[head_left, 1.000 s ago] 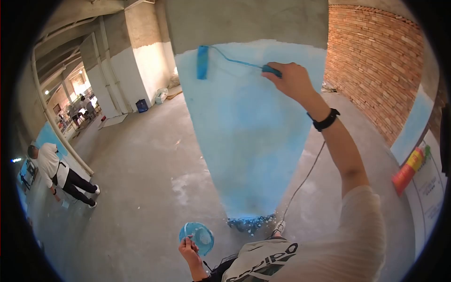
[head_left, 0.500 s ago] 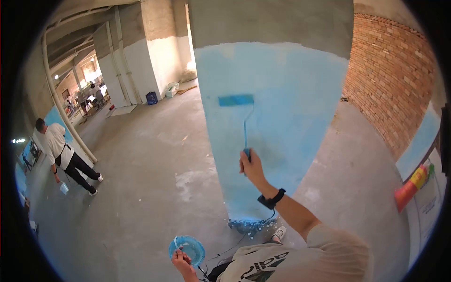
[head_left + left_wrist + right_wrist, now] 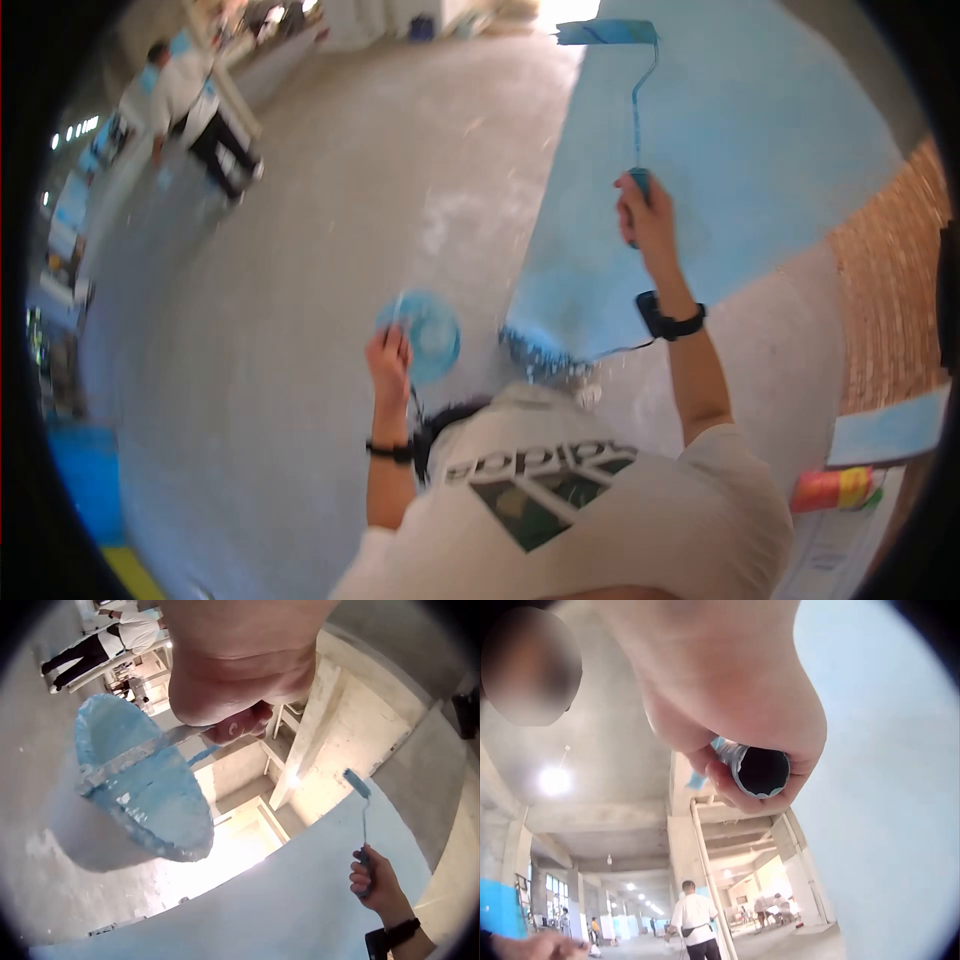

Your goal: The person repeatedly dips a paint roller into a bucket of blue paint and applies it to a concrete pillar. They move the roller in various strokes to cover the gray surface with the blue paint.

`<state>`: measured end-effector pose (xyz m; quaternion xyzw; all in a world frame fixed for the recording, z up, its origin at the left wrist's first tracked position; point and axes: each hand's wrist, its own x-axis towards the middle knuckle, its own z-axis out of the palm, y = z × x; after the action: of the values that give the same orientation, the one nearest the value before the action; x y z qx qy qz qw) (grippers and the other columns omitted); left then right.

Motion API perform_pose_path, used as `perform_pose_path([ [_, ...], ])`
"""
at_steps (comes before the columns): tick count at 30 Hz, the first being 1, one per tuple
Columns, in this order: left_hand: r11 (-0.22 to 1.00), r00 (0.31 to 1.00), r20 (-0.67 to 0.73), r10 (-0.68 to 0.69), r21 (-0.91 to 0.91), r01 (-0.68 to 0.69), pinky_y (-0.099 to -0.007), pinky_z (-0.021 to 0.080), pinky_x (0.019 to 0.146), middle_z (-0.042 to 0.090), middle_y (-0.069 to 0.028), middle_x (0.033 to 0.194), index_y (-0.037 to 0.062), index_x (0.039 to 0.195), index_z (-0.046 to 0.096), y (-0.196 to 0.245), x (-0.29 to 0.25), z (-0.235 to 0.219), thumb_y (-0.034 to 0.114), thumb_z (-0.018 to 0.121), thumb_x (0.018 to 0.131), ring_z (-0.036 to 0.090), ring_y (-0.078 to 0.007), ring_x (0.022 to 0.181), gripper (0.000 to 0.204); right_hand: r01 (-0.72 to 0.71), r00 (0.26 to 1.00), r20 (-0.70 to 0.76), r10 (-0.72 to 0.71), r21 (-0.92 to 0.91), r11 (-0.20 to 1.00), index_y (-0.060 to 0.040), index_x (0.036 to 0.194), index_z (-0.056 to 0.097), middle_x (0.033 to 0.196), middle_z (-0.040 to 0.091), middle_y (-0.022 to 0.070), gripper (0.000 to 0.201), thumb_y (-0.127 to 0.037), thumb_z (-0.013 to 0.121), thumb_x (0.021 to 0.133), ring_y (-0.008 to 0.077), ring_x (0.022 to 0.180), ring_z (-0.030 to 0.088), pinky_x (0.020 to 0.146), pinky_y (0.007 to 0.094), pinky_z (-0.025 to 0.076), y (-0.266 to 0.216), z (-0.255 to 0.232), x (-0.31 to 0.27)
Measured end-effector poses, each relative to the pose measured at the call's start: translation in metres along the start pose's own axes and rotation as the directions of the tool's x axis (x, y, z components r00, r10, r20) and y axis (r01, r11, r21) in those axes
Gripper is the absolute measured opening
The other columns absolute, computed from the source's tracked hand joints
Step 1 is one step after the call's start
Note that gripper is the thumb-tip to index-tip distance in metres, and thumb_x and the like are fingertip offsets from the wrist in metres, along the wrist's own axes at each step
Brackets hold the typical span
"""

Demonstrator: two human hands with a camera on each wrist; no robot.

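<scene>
The roller (image 3: pixel 607 33) is gripped in the curled right hand (image 3: pixel 648 215) at the left edge of the pillar (image 3: pixel 700 150), while the bucket (image 3: pixel 437 345) is held by its handle (image 3: pixel 131 758) in the curled left hand (image 3: pixel 388 358), left of the pillar.

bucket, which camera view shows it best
Left wrist: the bucket is close, its rim and handle plain to see. The head view shows it smaller, partly behind the left hand; the right wrist view doesn't show it.

Brick wall (image 3: pixel 888 300), distant white-shirted person (image 3: pixel 198 112)
</scene>
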<state>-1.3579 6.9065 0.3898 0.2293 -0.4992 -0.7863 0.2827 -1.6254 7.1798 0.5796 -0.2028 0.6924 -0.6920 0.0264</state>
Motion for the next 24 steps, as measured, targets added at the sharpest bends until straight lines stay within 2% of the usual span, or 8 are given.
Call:
perform_pose_path([
  [1, 0.998, 0.998, -0.008, 0.061, -0.008, -0.061, -0.0212, 0.026, 0.048, 0.039, 0.0064, 0.064, 0.0021, 0.093, 0.063, 0.01, -0.01, 0.004, 0.016, 0.053, 0.101, 0.032, -0.0033, 0.055, 0.019, -0.025, 0.996, 0.087, 0.038, -0.151, 0.988, -0.0092, 0.088, 0.057, 0.059, 0.044, -0.0071, 0.024, -0.03, 0.063, 0.097, 0.0014, 0.045, 0.038, 0.039, 0.0204, 0.028, -0.005, 0.003, -0.027],
  [4, 0.976, 0.975, -0.037, 0.219, 0.012, -0.219, -0.0221, 0.027, 0.051, 0.039, 0.0057, 0.065, 0.0009, 0.098, 0.063, 0.035, -0.023, 0.019, 0.016, 0.053, 0.102, 0.032, -0.0046, 0.056, 0.019, 0.193, 0.969, 0.241, -0.061, -0.571, 0.798, -0.0029, 0.083, 0.062, 0.062, 0.049, 0.0009, 0.021, -0.021, 0.071, 0.088, 0.0085, 0.059, 0.041, 0.055, 0.0278, 0.037, 0.03, -0.012, -0.077],
  [5, 0.96, 0.961, -0.03, 0.275, 0.061, -0.272, -0.0224, 0.027, 0.052, 0.04, 0.0053, 0.065, 0.0004, 0.1, 0.064, 0.041, -0.024, 0.023, 0.016, 0.053, 0.102, 0.032, -0.0051, 0.057, 0.02, 0.104, 0.968, 0.242, 0.059, -0.611, 0.785, -0.0014, 0.085, 0.064, 0.063, 0.049, 0.003, 0.02, -0.019, 0.073, 0.085, 0.0106, 0.061, 0.04, 0.056, 0.0296, 0.037, 0.025, -0.009, -0.092],
  [12, 0.854, 0.878, -0.02, 0.479, 0.243, -0.46, -0.0216, 0.032, 0.054, 0.048, 0.0024, 0.067, -0.0015, 0.1, 0.065, 0.087, -0.035, 0.055, 0.015, 0.053, 0.102, 0.04, -0.0059, 0.06, 0.021, 0.019, 0.93, 0.316, 0.186, -0.549, 0.835, 0.0004, 0.094, 0.065, 0.063, 0.053, 0.0081, 0.018, -0.014, 0.072, 0.085, 0.0143, 0.056, 0.043, 0.054, 0.0288, 0.039, -0.002, 0.03, -0.139],
  [19, 0.614, 0.724, 0.108, 0.682, 0.453, -0.646, -0.0247, 0.037, 0.052, 0.056, -0.0039, 0.067, -0.004, 0.103, 0.064, 0.053, -0.074, 0.067, 0.005, 0.052, 0.098, 0.049, -0.0117, 0.056, 0.015, 0.177, 0.91, 0.406, 0.09, -0.576, 0.798, -0.0022, 0.104, 0.066, 0.075, 0.065, 0.0153, 0.022, -0.016, 0.07, 0.087, 0.0286, 0.061, 0.059, 0.06, 0.0341, 0.048, 0.019, 0.042, -0.174],
  [21, 0.277, 0.43, 0.283, 0.857, 0.451, -0.849, -0.029, 0.041, 0.05, 0.061, -0.0095, 0.072, -0.0057, 0.106, 0.062, 0.052, -0.08, 0.081, -0.002, 0.057, 0.089, 0.055, -0.0207, 0.055, 0.018, 0.183, 0.898, 0.427, 0.104, -0.58, 0.794, -0.0035, 0.114, 0.063, 0.083, 0.066, 0.0163, 0.028, -0.017, 0.067, 0.09, 0.032, 0.068, 0.063, 0.063, 0.0373, 0.049, 0.023, 0.05, -0.183],
  [22, 0.284, 0.441, 0.279, 0.853, 0.459, -0.841, -0.029, 0.041, 0.05, 0.061, -0.0095, 0.072, -0.0057, 0.106, 0.062, 0.049, -0.085, 0.082, -0.002, 0.057, 0.089, 0.055, -0.0207, 0.055, 0.018, 0.178, 0.866, 0.474, 0.159, -0.59, 0.788, -0.0037, 0.121, 0.06, 0.084, 0.065, 0.0172, 0.032, -0.018, 0.064, 0.092, 0.033, 0.073, 0.064, 0.066, 0.0383, 0.05, 0.022, 0.054, -0.185],
  [24, 0.243, 0.406, 0.558, 0.724, 0.345, -0.907, -0.0347, 0.044, 0.05, 0.064, -0.0144, 0.078, -0.0076, 0.107, 0.06, 0.044, -0.094, 0.084, -0.007, 0.061, 0.078, 0.058, -0.0289, 0.057, 0.029, 0.196, 0.852, 0.498, 0.161, -0.59, 0.783, -0.0034, 0.121, 0.06, 0.082, 0.065, 0.0175, 0.032, -0.019, 0.064, 0.093, 0.0334, 0.073, 0.064, 0.066, 0.0386, 0.05, 0.023, 0.061, -0.188],
])
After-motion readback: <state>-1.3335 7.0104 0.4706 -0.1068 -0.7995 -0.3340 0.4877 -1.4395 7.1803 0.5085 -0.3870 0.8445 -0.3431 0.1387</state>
